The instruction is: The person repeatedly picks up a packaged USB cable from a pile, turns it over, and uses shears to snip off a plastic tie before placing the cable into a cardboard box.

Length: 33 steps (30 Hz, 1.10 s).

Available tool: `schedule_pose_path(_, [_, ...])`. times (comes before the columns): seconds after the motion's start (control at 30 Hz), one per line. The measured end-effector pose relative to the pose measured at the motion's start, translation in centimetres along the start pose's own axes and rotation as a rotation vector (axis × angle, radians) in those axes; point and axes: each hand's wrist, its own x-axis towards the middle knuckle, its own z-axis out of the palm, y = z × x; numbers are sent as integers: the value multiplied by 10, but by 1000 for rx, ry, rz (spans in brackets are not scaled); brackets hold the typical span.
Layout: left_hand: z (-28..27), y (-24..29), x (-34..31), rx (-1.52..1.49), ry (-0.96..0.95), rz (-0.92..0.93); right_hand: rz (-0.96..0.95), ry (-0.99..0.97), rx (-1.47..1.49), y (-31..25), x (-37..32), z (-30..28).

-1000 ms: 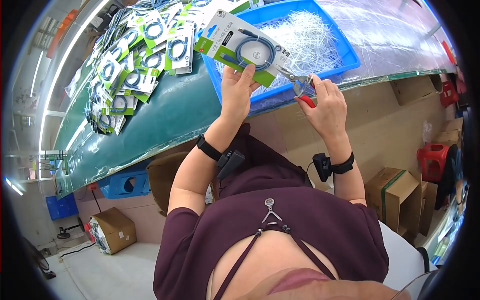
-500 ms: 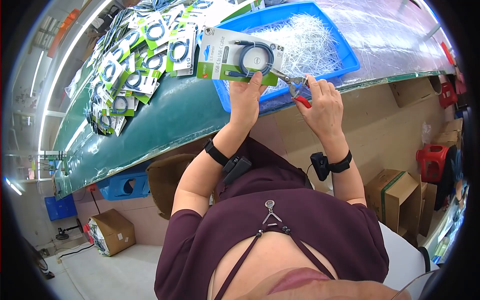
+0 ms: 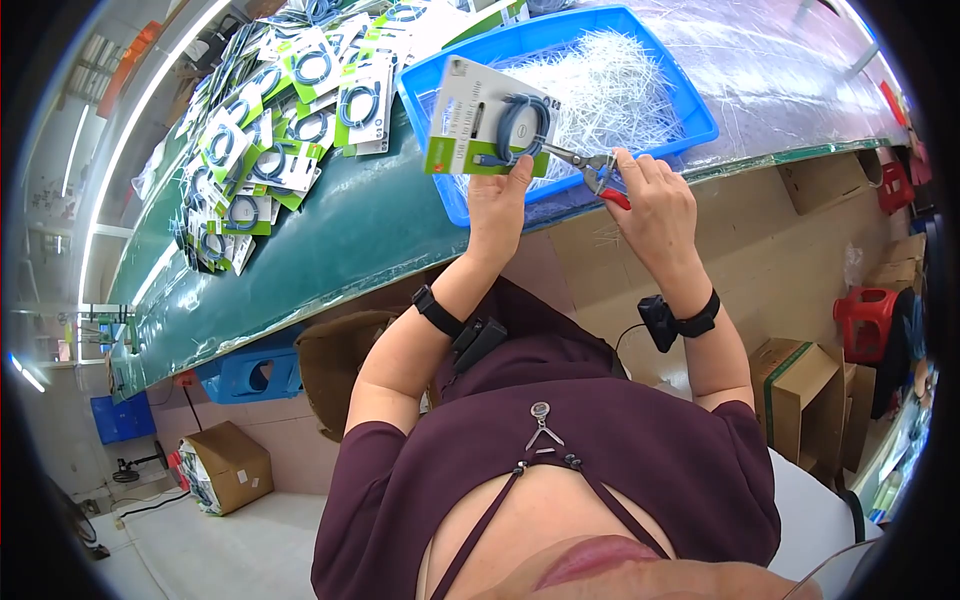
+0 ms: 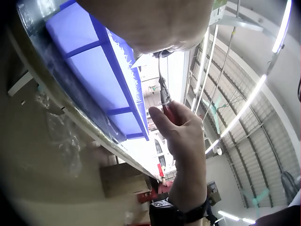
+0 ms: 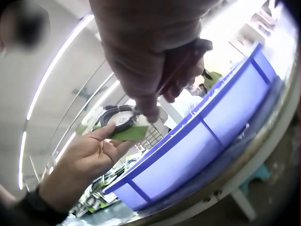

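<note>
My left hand (image 3: 497,212) pinches the lower edge of a white and green card (image 3: 460,100) with its thumb in front. Tied on that card is a coiled blue-grey USB-C cable (image 3: 511,125). Red-handled snips (image 3: 606,178) are gripped in my right hand (image 3: 657,207), their narrow tips at the right side of the coil. In the right wrist view, the right hand covers most of the snips, while the coil (image 5: 117,118) shows above the left thumb. The left wrist view shows the snips (image 4: 164,94) reaching toward the left hand, which hides the card there.
A blue tray (image 3: 703,115) of white plastic strips (image 3: 620,85) stands behind the hands on the green table (image 3: 300,225). Many carded cables (image 3: 265,155) are heaped at the left. Below are cardboard boxes (image 3: 785,385) and a red stool (image 3: 865,318).
The card has shifted right and slightly down, and its tilt has changed. The snips' tips have come over the coil's right side. Both hands keep their hold.
</note>
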Motion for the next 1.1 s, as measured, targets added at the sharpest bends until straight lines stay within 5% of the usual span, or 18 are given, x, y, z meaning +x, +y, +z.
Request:
schedule_pose_path(0.07, [1,6,2,-122,2,-44,0,-23,55,4,2,6])
schedule_pose_path(0.17, [7,17,4,-371,13,-131,355,-110,783,7,5,19])
schedule_pose_path(0.3, [14,10,-4,-334,22,-144,358,56,1179,-21,17,40])
schedule_pose_path(0.4, [11,-5,-11,7,-58,16,525,-7,1305,-31,28,46])
schedule_pose_path(0.57, [11,-10,-21,168,-51,161,731,-54,1671,-38,32,47])
schedule_pose_path(0.87, [-9,9,-17,-48,-12,47,585,-33,1689,-53,45,52])
schedule_pose_path(0.97, [-23,27,-18,-163,83,-25,253,76,942,-70,57,53])
schedule_pose_path(1.1, [-50,66,-28,-383,263,121,-77,284,464,-80,78,74])
